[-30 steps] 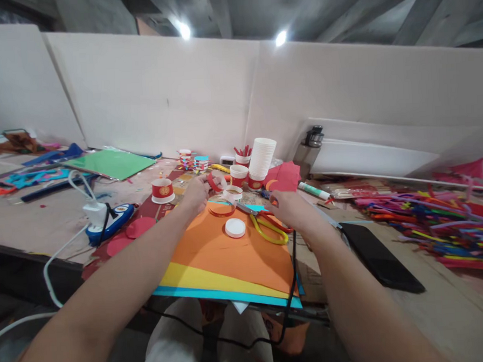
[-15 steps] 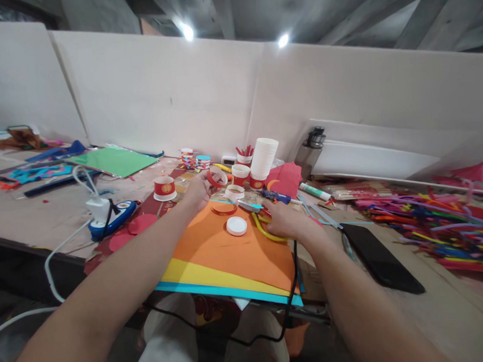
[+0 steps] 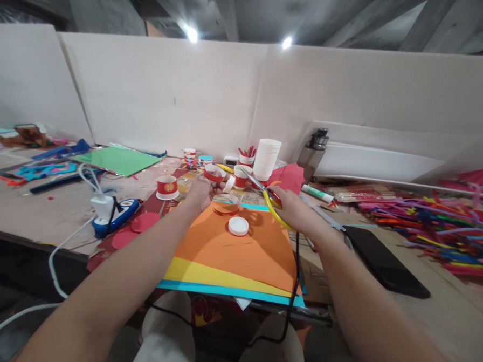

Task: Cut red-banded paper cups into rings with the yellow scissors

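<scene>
My left hand (image 3: 208, 189) is closed on a red-and-white ring (image 3: 214, 173) cut from a paper cup. A small white round cup piece (image 3: 229, 185) is at the same fingertips. Yellow-handled scissors (image 3: 272, 205) are gripped in my right hand (image 3: 286, 204), their blades pointing up and left toward the cups. Below the hands, a white disc-like cup base (image 3: 238, 225) lies on an orange sheet (image 3: 229, 257). A curved orange-red strip (image 3: 227, 209) rests near the sheet's far edge.
Behind stand a tall stack of white cups (image 3: 268, 157) and red paper cups (image 3: 242, 176). A red cup (image 3: 167, 187) and blue power strip (image 3: 117, 217) are left. Rightward lie a black phone (image 3: 385, 260), a glue stick (image 3: 317, 193) and many pipe cleaners (image 3: 438, 224). A black cord (image 3: 297, 270) hangs in front.
My right hand has raised the scissors off the orange sheet, blades now angled upward. The small white cup piece has come up to my left fingers beside the ring.
</scene>
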{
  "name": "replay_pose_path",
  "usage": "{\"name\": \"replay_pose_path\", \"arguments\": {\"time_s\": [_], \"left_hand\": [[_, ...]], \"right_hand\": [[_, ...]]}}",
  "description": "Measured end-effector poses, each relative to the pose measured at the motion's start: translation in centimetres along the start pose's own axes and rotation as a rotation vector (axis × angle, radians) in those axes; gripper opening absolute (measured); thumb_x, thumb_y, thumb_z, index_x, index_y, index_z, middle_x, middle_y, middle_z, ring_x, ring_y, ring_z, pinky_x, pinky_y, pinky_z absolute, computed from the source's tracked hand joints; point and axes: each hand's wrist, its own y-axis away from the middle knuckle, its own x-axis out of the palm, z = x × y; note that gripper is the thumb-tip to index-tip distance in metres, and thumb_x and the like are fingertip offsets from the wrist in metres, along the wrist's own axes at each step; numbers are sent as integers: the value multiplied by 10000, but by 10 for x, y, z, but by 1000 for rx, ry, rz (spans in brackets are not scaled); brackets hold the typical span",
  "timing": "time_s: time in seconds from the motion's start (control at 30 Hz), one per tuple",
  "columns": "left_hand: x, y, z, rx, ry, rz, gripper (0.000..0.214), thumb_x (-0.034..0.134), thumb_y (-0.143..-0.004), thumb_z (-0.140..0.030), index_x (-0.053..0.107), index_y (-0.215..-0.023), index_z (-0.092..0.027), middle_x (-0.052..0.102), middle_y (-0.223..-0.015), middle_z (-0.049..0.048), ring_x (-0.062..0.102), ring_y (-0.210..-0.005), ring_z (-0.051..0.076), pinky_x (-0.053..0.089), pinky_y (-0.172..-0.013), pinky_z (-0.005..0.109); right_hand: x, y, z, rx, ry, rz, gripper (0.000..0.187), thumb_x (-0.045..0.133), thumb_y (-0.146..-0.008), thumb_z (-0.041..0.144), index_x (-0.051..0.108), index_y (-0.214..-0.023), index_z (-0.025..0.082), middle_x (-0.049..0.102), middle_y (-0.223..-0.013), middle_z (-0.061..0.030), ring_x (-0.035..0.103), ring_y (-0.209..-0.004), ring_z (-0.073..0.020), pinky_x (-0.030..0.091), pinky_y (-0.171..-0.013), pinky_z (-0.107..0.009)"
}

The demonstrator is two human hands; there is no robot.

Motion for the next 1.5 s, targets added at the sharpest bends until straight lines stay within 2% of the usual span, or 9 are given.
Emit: {"name": "replay_pose_path", "arguments": {"time_s": [0.1,0.2,0.27,0.47,0.6,0.83,1.07,1.23,1.5], "left_hand": [[-1,-1,4,30,-26,5,134,658,-642,-130,563,-737,-140,635,-647,6,531,-486,61,371,-440,165],[-2,-2,7,61,-38,23,185,699,-600,-122,573,-734,-141,619,-637,-15,531,-501,57,400,-476,173],[-2,-1,7,61,-38,24,227,732,-578,-130,565,-729,-148,608,-630,-26,547,-518,66,410,-495,183],[0,1,7,103,-29,11,236,726,-586,-153,548,-741,-162,580,-635,-41,590,-593,96,417,-529,191],[4,3,12,149,-76,16,258,731,-589,-188,536,-757,-162,577,-634,-39,543,-547,79,387,-495,179],[15,13,20,120,-59,68,271,739,-553,-203,539,-731,-159,594,-626,-31,524,-527,81,422,-519,204],[10,6,11,94,94,41,123,625,-621,-130,513,-664,-155,527,-604,-43,546,-564,73,447,-554,185],[12,10,5,190,45,84,173,680,-666,-140,509,-684,-156,511,-605,-49,561,-589,73,432,-559,178],[19,19,5,253,31,70,249,725,-662,-175,484,-724,-169,536,-647,-49,524,-555,70,465,-585,220]], "right_hand": [[7,-1,11,57,-202,-182,486,560,-770,138,577,-1255,165,687,-1015,-94,631,-884,-214,451,-763,-287],[9,-1,23,118,-390,-262,339,551,-833,314,610,-1136,175,652,-786,-31,596,-709,-184,441,-664,-279],[10,-1,28,104,-445,-284,359,552,-844,405,601,-1116,176,641,-786,-29,580,-699,-179,442,-663,-282],[19,-2,30,-13,-360,-231,414,541,-855,381,544,-1188,135,623,-1069,-135,572,-917,-222,446,-808,-324],[29,0,30,-51,-250,-172,330,540,-851,288,576,-1149,150,625,-992,-108,561,-878,-215,436,-799,-318],[32,-2,27,-60,-270,-221,296,539,-832,230,588,-1117,165,641,-966,-85,566,-830,-200,436,-760,-302],[31,2,36,-95,-241,-171,283,555,-853,250,608,-1113,151,665,-1024,-104,591,-905,-205,436,-817,-306],[31,5,42,-91,-184,-174,329,549,-871,296,609,-1161,152,658,-1071,-129,602,-921,-223,446,-811,-317],[28,7,49,-101,-161,-132,374,566,-847,196,599,-1216,144,662,-1108,-135,604,-985,-237,452,-877,-337]]}}
